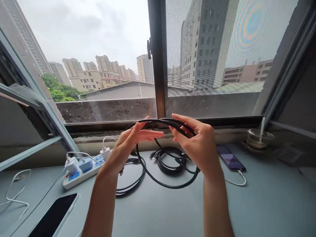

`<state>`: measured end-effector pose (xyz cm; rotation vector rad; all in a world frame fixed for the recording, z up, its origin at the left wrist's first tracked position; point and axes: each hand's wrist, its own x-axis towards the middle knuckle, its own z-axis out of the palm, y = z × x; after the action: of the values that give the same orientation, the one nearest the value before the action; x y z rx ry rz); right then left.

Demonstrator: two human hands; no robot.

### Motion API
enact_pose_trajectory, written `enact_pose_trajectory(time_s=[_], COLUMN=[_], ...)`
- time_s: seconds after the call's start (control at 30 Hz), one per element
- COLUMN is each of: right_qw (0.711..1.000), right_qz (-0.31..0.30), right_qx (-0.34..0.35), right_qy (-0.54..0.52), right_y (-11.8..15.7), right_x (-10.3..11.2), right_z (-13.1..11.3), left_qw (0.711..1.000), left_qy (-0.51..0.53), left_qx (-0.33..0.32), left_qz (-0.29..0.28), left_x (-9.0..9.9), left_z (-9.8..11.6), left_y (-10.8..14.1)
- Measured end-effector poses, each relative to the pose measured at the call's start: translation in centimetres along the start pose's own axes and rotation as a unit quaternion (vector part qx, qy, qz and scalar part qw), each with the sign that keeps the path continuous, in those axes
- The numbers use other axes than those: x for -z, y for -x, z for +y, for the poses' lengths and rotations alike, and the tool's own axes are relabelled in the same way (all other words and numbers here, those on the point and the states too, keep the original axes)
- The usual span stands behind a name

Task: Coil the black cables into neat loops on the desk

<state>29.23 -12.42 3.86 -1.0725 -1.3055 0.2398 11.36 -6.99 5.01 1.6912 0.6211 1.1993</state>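
Observation:
A loose coil of black cable (168,186) is held up in the air between my two hands, its lower loop hanging over the table. My right hand (199,141) grips the upper strands between thumb and fingers. On the other side, my left hand (129,144) holds the coil at its left end, fingers nearly straight and pointing right. Exactly how the strands run through this hand is partly hidden. Behind the raised loop, a second black cable coil (170,169) rests on the table. Another black cable (133,187) lies looped beside my left wrist.
A white power strip (85,176) with plugged-in chargers is at the left. One phone (53,215) lies front left; another phone (230,158), with a white cord, lies right. A lidded cup with a straw (258,140) stands by the window frame (160,65). All rest on the grey table (160,214).

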Motion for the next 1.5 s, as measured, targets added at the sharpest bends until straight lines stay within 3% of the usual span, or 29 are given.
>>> enact_pose_trajectory(time_s=[0.1, 0.27, 0.4, 0.5, 0.6, 0.67, 0.77, 0.87, 0.97, 1.03, 1.17, 1.27, 1.4, 1.5], right_qw=[0.999, 0.999, 0.998, 0.997, 0.999, 0.999, 0.998, 0.993, 0.989, 0.992, 0.998, 0.996, 0.988, 0.978], right_qz=[0.045, 0.048, 0.056, 0.052, 0.043, 0.043, 0.042, 0.085, 0.126, 0.116, 0.001, -0.024, -0.042, -0.043], right_qx=[-0.007, -0.01, -0.027, -0.035, -0.013, 0.006, 0.039, 0.072, 0.078, 0.056, 0.007, -0.007, -0.026, -0.011], right_qy=[0.009, 0.013, -0.031, -0.045, -0.031, -0.018, 0.018, 0.042, 0.013, -0.013, -0.062, -0.08, -0.144, -0.203], right_y=[0.1, -0.2, -0.7, -0.7, -0.3, 0.2, 1.1, 1.9, 1.9, 1.5, 0.4, 0.1, 0.2, 0.3], right_x=[0.5, 0.3, 0.2, 0.5, 0.6, 0.5, 0.3, 0.5, 0.7, 0.5, -1.3, -2.5, -2.1, -1.1], right_z=[-0.3, -0.1, 0.6, 0.8, 0.4, -0.3, -1.6, -2.7, -2.6, -2.1, -0.7, -0.2, -0.2, -0.3], left_qw=[0.999, 0.997, 0.981, 0.96, 0.94, 0.932, 0.941, 0.954, 0.979, 0.98, 0.946, 0.934, 0.945, 0.974], left_qy=[-0.001, -0.005, -0.055, -0.055, -0.095, -0.162, -0.23, -0.201, -0.108, -0.044, 0.057, 0.119, 0.127, 0.106], left_qx=[0.015, -0.015, -0.159, -0.274, -0.309, -0.293, -0.218, -0.184, -0.134, -0.125, -0.14, -0.102, -0.074, -0.043], left_qz=[-0.031, -0.079, -0.099, -0.006, 0.106, 0.138, 0.121, 0.122, 0.108, 0.152, 0.288, 0.322, 0.292, 0.196], left_x=[0.8, 1.7, 1.6, 1.3, 0.5, -0.5, -2.2, -3.2, -2.9, -2.1, -0.8, -0.6, -0.4, 0.2], left_z=[1.0, 2.5, 2.9, 2.5, 1.8, 1.1, -0.3, -2.2, -3.6, -3.7, -2.3, -0.7, 0.8, 1.0], left_y=[0.9, 2.7, 3.0, 2.4, 1.5, 0.9, 0.2, -0.4, -0.8, -0.9, -0.6, 0.0, 0.9, 1.2])
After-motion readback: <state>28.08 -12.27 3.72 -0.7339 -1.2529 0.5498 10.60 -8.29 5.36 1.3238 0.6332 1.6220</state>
